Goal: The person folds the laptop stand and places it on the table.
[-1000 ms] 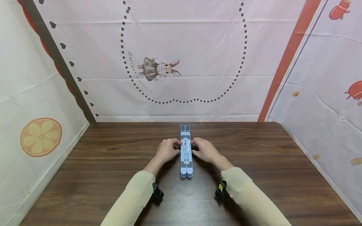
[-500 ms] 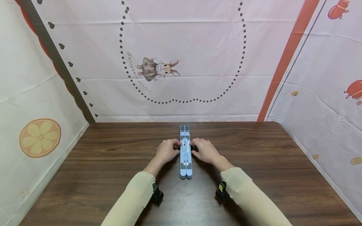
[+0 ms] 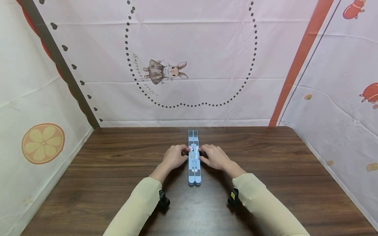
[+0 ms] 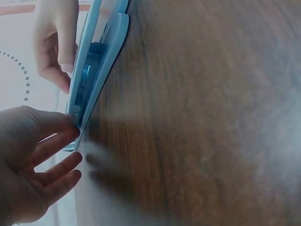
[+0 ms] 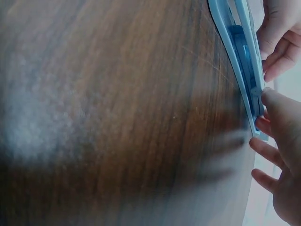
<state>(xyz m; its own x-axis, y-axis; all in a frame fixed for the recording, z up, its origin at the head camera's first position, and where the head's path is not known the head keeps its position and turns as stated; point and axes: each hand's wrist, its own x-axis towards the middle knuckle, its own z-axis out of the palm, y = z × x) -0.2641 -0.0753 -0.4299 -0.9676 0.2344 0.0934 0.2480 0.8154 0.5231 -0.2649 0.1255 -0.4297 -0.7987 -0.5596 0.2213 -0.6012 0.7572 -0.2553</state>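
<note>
A light blue folding laptop stand [image 3: 194,164], its two long bars side by side, lies lengthwise on the table, with dark grey pads and small printed figures on top. From the left side, my left hand [image 3: 174,156] pinches its edge between thumb and forefinger. My right hand [image 3: 215,157] does likewise at the opposite edge. In the left wrist view, the upper arm of the stand [image 4: 84,56] sits apart from the lower one, forming a narrow wedge. The left hand's other fingers are spread in that view. The right wrist view shows the right hand [image 5: 287,141] thumb against the upper arm.
A dark wood-grain table [image 3: 124,144] extends around the stand. Behind it hangs a pale printed cloth [image 3: 212,59], with more cloth along both sides. Black wrist cameras [image 3: 163,200] sit below each hand.
The right forearm and its wrist camera have shifted slightly to the right. Both hands keep their hold, and the stand stays almost where it was.
</note>
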